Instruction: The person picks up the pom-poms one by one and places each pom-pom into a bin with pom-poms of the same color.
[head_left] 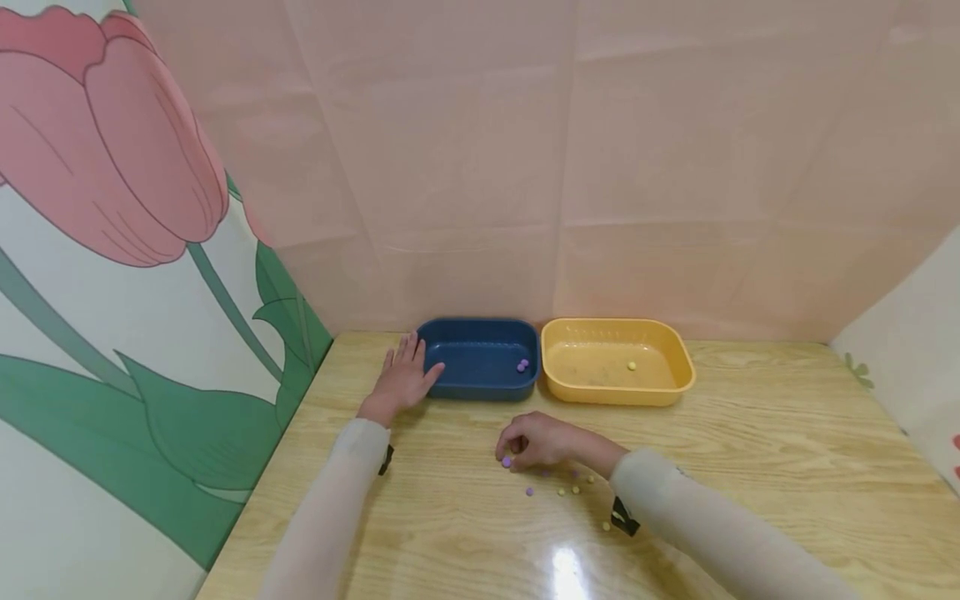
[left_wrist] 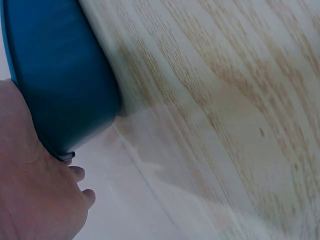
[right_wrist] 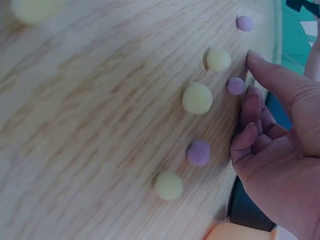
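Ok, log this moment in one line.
Left hand: at rim of blue tray; right hand: purple ball in fingers; blue tray: two purple balls; yellow tray: one yellow ball; table: loose balls, both colours

A small round purple ball (head_left: 506,462) is pinched at the right hand's (head_left: 540,439) fingertips. Three loose purple balls (right_wrist: 198,153) and four pale-yellow balls (right_wrist: 197,98) lie scattered on the near side of that hand and its wrist. The upright blue tray (head_left: 468,367), its end touching the left hand (head_left: 403,379), holds two purple balls farthest from that hand. Beyond the right hand, an upright yellow tray (head_left: 585,364) holds one yellow ball (head_left: 632,366).
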